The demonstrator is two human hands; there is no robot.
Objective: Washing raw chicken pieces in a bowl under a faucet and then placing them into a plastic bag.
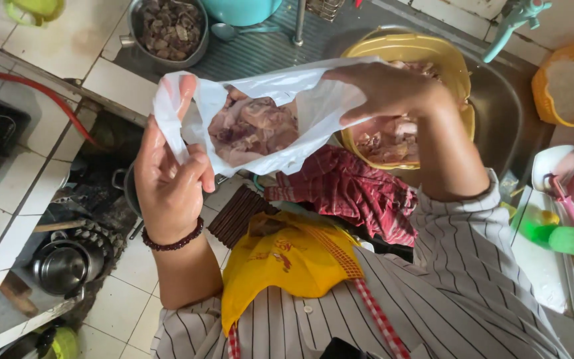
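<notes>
Both hands are up in front of the chest, and between them hangs a thin white plastic bag [260,126], stretched out and sagging in the middle. Through the plastic you can see raw meat [252,129], pinkish and purplish pieces bunched together at the bottom of the bag. The left hand [167,179] has its fingers curled shut on the bag's left end, the plastic gathered and pinched up by the fingertips, a dark bead bracelet [174,242] on the wrist. The right hand [383,90] closes on the bag's right edge, fingers folded over the plastic, holding it just above the sink [499,113].

In that sink sits a yellow basin [426,53], right behind the right hand, and in it more raw meat [386,143], pale pink pieces showing below the wrist. Further back on the counter, a metal pot [167,30] is full of dark brownish chunks; what they are I cannot tell. At the right edge, an orange bowl [569,83] holds something white. Down on the floor to the left stands an open steel pot [66,266]. A red checked cloth [347,189] lies draped just below the bag, and a yellow apron [287,259] covers the striped shirt.
</notes>
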